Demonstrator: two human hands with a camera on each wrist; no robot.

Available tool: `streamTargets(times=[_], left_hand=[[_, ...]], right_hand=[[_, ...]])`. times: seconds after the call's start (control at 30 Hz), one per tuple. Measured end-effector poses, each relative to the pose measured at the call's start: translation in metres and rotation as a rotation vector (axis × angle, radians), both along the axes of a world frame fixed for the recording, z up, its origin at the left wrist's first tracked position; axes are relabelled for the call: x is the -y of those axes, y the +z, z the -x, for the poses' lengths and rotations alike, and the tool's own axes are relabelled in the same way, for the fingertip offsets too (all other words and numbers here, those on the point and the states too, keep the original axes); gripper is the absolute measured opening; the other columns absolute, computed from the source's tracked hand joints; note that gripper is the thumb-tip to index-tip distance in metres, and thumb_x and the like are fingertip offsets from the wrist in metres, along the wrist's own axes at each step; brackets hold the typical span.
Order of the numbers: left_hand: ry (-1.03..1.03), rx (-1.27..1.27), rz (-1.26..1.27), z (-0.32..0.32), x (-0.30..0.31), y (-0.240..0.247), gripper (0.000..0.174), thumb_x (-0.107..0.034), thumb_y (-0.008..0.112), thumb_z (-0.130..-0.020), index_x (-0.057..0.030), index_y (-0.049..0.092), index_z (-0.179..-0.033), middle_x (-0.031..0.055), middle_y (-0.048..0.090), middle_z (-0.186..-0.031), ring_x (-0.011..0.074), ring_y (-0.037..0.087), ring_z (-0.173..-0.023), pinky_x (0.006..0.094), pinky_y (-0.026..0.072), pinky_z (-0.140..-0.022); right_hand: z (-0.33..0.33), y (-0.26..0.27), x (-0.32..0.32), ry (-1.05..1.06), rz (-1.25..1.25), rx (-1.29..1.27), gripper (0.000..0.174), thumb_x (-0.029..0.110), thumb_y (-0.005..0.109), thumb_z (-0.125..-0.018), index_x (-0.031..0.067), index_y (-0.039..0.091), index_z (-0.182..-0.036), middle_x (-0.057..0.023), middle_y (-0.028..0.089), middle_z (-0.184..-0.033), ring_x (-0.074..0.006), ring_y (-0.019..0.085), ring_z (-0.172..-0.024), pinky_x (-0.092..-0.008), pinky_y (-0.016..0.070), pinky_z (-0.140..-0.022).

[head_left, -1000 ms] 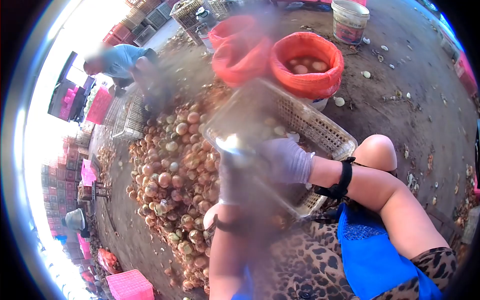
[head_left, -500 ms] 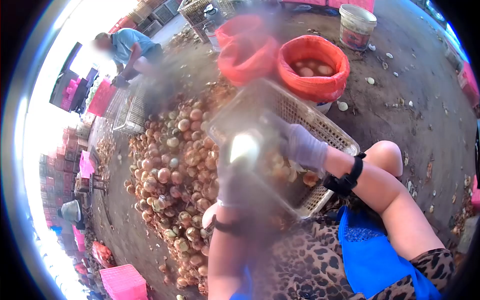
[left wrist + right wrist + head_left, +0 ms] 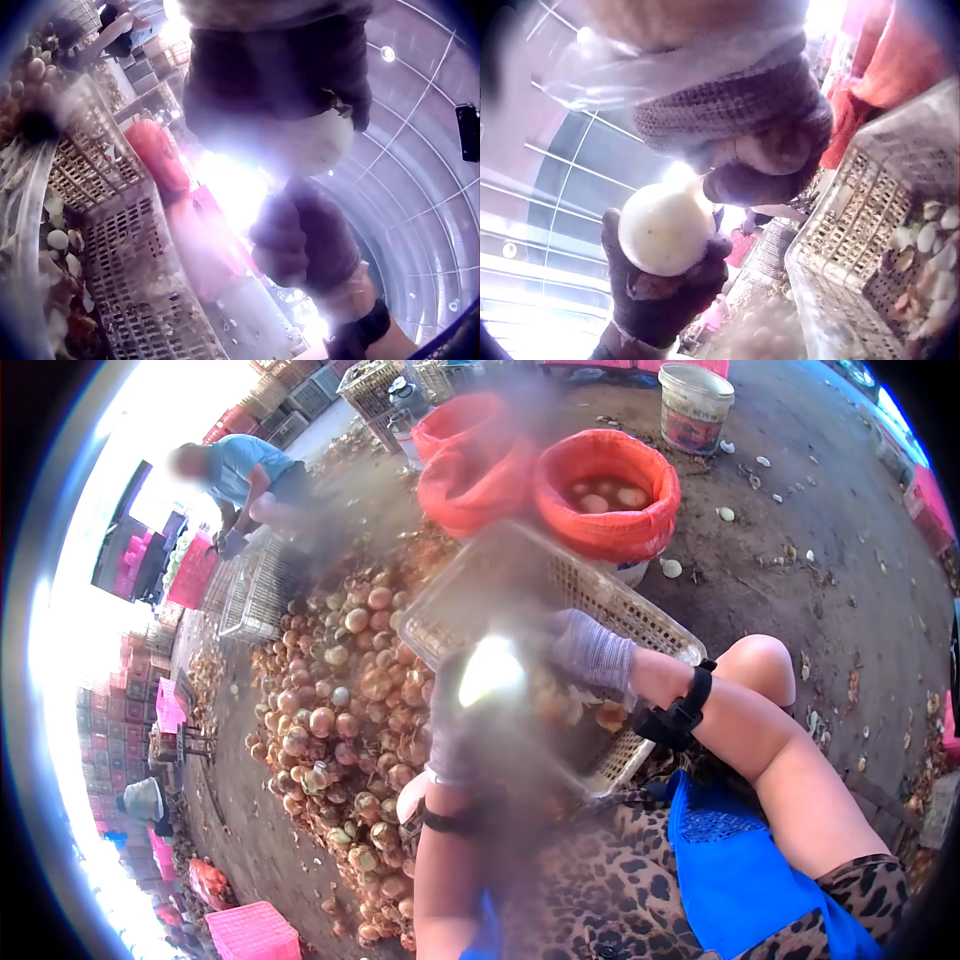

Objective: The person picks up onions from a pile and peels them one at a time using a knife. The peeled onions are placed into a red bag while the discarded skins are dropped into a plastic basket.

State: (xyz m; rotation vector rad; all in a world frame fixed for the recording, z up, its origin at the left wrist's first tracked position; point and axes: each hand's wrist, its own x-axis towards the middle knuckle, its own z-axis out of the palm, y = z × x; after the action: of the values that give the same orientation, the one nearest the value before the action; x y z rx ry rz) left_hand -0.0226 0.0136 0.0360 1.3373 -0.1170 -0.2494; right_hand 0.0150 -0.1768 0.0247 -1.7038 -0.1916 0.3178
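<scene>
"Can you see the onion (image 3: pixel 665 229) from the head camera?"

"No, glare and blur cover that spot. The right wrist view has it: pale and round, in the left hand (image 3: pixel 664 296), fingers curled round it."

"And the right hand (image 3: pixel 742 127)?"

"Close by the onion, fingers bent. Whether it grips anything, I can't tell."

"How do the arms lie?"

"From the head, the left forearm (image 3: pixel 447 875) points up the view; the right (image 3: pixel 745 735) slants in from the right, a black band (image 3: pixel 685 712) at its wrist. Both hands are above the crate (image 3: pixel 620 605). The wrist views show pale pieces and brown scraps in it."

"Further off?"

"A pile (image 3: pixel 345 725) of onions to the left, a red-lined bucket (image 3: pixel 650 525) past the crate, then someone (image 3: pixel 240 465) in blue, bending."
</scene>
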Motion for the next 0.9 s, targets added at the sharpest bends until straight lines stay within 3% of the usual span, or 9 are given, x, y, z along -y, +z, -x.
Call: streamTargets(times=[0.17,0.33,0.47,0.57,0.67,0.73,0.8,0.83,0.9], left_hand=[[-0.246,-0.139,0.047,-0.001,0.006,0.038,0.099,-0.049,0.085,-0.057,-0.0034,0.043,-0.135,0.0075,0.055,-0.116,0.0192,0.055,-0.105,0.0323,0.0486,-0.089],[-0.078,0.005,-0.066,-0.001,0.002,0.010,0.099,-0.048,0.084,-0.057,-0.0042,0.044,-0.136,0.0077,0.055,-0.119,0.0205,0.055,-0.106,0.0343,0.0485,-0.089],[-0.059,-0.055,0.093,0.001,0.013,0.015,0.099,-0.051,0.083,-0.059,-0.0044,0.043,-0.138,0.0088,0.057,-0.117,0.0196,0.059,-0.099,0.0303,0.0521,-0.080],[-0.090,-0.146,0.126,-0.001,0.014,0.016,0.098,-0.051,0.081,-0.062,-0.0034,0.043,-0.138,0.0105,0.059,-0.114,0.0192,0.062,-0.093,0.0277,0.0537,-0.073],[-0.131,-0.158,0.077,-0.003,0.030,0.014,0.095,-0.050,0.078,-0.065,0.0006,0.043,-0.137,0.0118,0.060,-0.112,0.0194,0.063,-0.090,0.0270,0.0537,-0.069],[-0.182,-0.175,0.191,-0.001,0.035,0.024,0.092,-0.047,0.076,-0.065,0.0046,0.043,-0.133,0.0149,0.060,-0.116,0.0234,0.063,-0.096,0.0323,0.0517,-0.082],[-0.220,-0.165,0.250,-0.004,0.031,0.016,0.090,-0.045,0.075,-0.066,0.0054,0.043,-0.133,0.0176,0.059,-0.120,0.0257,0.062,-0.101,0.0348,0.0494,-0.089],[-0.248,-0.183,0.319,-0.004,0.031,0.017,0.088,-0.044,0.075,-0.067,0.0058,0.043,-0.133,0.0191,0.058,-0.122,0.0269,0.061,-0.104,0.0359,0.0483,-0.092],[-0.278,-0.249,0.476,-0.002,0.031,0.013,0.085,-0.042,0.073,-0.070,0.0057,0.042,-0.133,0.0207,0.056,-0.125,0.0288,0.059,-0.110,0.0374,0.0473,-0.096]], right_hand=[[0.000,0.008,0.004,0.086,0.018,0.154,0.017,0.012,0.056,-0.091,0.0009,0.064,-0.101,-0.0103,0.066,-0.081,-0.0174,0.061,-0.069,-0.0324,0.0498,-0.065],[0.013,0.014,-0.001,-0.025,-0.090,-0.031,0.018,0.014,0.063,-0.087,0.0014,0.064,-0.099,-0.0073,0.064,-0.077,-0.0134,0.060,-0.065,-0.0324,0.0499,-0.060],[0.011,0.012,0.002,-0.099,-0.183,-0.082,0.020,0.013,0.068,-0.084,0.0011,0.065,-0.099,-0.0072,0.064,-0.079,-0.0144,0.060,-0.066,-0.0318,0.0511,-0.061],[0.002,-0.005,0.006,-0.066,0.234,0.591,0.020,0.014,0.068,-0.084,0.0001,0.065,-0.099,-0.0069,0.065,-0.080,-0.0168,0.062,-0.066,-0.0313,0.0518,-0.061],[0.006,-0.010,0.005,-0.147,-0.060,0.345,0.017,0.015,0.067,-0.085,0.0015,0.067,-0.096,-0.0071,0.065,-0.078,-0.0191,0.063,-0.065,-0.0311,0.0527,-0.062],[-0.001,0.004,0.023,-0.236,-0.617,0.138,0.016,0.017,0.065,-0.086,0.0036,0.068,-0.093,-0.0074,0.064,-0.074,-0.0193,0.063,-0.063,-0.0329,0.0526,-0.059],[-0.009,0.029,0.058,-0.258,-0.836,-0.048,0.015,0.020,0.063,-0.088,0.0057,0.068,-0.087,-0.0058,0.063,-0.070,-0.0176,0.062,-0.061,-0.0318,0.0507,-0.055],[-0.011,0.043,0.083,-0.247,-0.784,-0.119,0.018,0.022,0.061,-0.089,0.0067,0.067,-0.081,-0.0040,0.062,-0.067,-0.0158,0.061,-0.059,-0.0298,0.0490,-0.053],[-0.012,0.050,0.095,-0.190,0.221,0.448,0.020,0.022,0.059,-0.088,0.0088,0.067,-0.075,-0.0035,0.062,-0.064,-0.0154,0.062,-0.059,-0.0304,0.0479,-0.051]])
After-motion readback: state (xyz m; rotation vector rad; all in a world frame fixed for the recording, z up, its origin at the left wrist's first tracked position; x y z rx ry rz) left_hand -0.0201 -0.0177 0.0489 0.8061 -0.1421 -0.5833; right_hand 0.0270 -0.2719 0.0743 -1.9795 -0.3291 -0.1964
